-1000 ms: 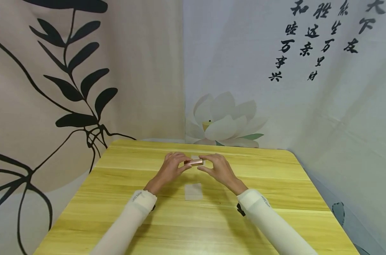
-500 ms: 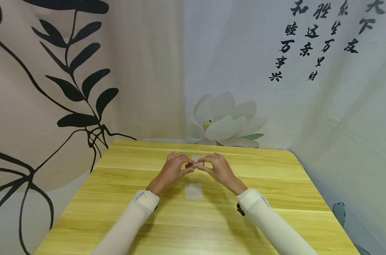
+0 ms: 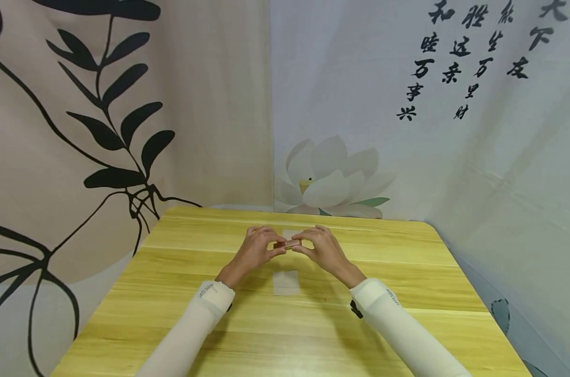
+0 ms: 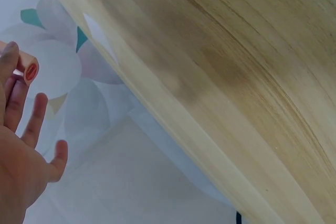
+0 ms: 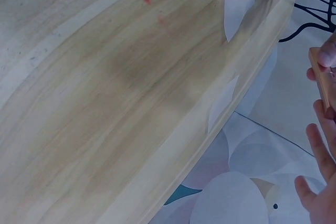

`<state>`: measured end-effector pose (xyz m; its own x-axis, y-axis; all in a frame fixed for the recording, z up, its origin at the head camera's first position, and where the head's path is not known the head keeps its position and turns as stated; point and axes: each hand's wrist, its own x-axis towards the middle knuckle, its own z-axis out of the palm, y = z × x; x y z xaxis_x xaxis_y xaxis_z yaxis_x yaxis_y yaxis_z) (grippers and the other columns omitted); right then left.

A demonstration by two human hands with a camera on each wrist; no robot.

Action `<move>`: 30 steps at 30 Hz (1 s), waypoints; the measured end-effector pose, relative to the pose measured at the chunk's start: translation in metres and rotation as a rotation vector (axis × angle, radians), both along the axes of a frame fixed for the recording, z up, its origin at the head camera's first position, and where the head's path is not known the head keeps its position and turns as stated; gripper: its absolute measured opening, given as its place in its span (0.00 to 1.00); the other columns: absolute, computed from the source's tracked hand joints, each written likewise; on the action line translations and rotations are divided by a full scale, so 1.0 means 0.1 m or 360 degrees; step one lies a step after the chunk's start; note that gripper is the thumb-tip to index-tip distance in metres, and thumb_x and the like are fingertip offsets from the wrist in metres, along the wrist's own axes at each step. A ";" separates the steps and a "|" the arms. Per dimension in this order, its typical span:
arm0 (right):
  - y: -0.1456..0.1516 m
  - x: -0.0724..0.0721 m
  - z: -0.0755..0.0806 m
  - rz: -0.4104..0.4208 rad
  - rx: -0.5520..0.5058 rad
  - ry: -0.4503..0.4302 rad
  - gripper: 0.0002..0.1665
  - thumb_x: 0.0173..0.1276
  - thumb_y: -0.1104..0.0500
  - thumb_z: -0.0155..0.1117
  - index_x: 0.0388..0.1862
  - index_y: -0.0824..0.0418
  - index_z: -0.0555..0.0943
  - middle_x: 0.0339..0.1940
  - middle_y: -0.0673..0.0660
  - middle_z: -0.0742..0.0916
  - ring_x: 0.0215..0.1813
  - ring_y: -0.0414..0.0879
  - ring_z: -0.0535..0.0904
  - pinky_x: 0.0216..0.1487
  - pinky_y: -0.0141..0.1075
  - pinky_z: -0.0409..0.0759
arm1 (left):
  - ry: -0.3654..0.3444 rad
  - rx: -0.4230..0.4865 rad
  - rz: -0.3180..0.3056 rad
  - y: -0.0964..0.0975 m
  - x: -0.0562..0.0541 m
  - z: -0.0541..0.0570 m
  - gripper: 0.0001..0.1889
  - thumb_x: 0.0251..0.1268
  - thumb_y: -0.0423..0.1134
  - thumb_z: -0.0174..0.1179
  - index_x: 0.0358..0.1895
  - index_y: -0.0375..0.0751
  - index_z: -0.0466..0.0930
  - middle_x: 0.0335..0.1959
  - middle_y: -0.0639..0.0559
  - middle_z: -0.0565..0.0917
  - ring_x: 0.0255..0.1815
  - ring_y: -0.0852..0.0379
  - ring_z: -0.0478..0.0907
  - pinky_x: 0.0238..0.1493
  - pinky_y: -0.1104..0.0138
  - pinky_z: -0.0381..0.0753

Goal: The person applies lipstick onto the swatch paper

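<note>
Right hand [image 3: 327, 254] hovers over table [image 3: 289, 332] before lotus-printed backdrop [image 3: 341, 157].

A yellow wooden tabletop [image 3: 285, 335] with rounded far corners stands before pale hanging cloth [image 3: 219, 104], printed with dark leaves [image 3: 140, 119], a white flower [image 3: 334, 183] and black Chinese characters [image 3: 461, 46].

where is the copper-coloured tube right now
In the head view, the copper-coloured tube is below centre, pinched by the left hand and right hand, beyond the nearer white paper square.

Between the sleeves [image 3: 190, 327], the table [image 3: 287, 335] leaves passing room; the held bar [image 3: 288, 244] and backdrop [image 3: 223, 115] block beyond.
</note>
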<state>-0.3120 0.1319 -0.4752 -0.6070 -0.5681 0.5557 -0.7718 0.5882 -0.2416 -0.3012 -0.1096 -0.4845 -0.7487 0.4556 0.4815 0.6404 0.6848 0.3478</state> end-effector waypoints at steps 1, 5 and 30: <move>0.00 0.00 0.00 0.0000 0.0000 0.0004 0.16 0.66 0.52 0.76 0.51 0.56 0.91 0.46 0.50 0.92 0.50 0.47 0.88 0.68 0.60 0.74 | -0.0013 0.0000 0.0005 0.00 0.00 0.00 0.13 0.62 0.46 0.74 0.48 0.50 0.92 0.39 0.58 0.87 0.49 0.55 0.80 0.66 0.42 0.66; 0.01 0.01 0.01 0.0011 -0.0006 0.0018 0.16 0.66 0.53 0.77 0.51 0.56 0.91 0.46 0.51 0.92 0.50 0.47 0.88 0.68 0.60 0.74 | -0.0059 -0.0005 0.0016 0.00 0.00 0.01 0.13 0.63 0.47 0.74 0.49 0.50 0.92 0.39 0.59 0.86 0.48 0.56 0.78 0.62 0.45 0.67; 0.05 0.05 0.02 -0.0030 0.0011 -0.0043 0.18 0.67 0.50 0.76 0.53 0.54 0.90 0.50 0.52 0.92 0.49 0.47 0.89 0.45 0.41 0.87 | -0.0114 0.0039 -0.0077 -0.01 -0.01 -0.01 0.11 0.66 0.44 0.72 0.49 0.48 0.91 0.54 0.50 0.86 0.55 0.51 0.82 0.55 0.55 0.84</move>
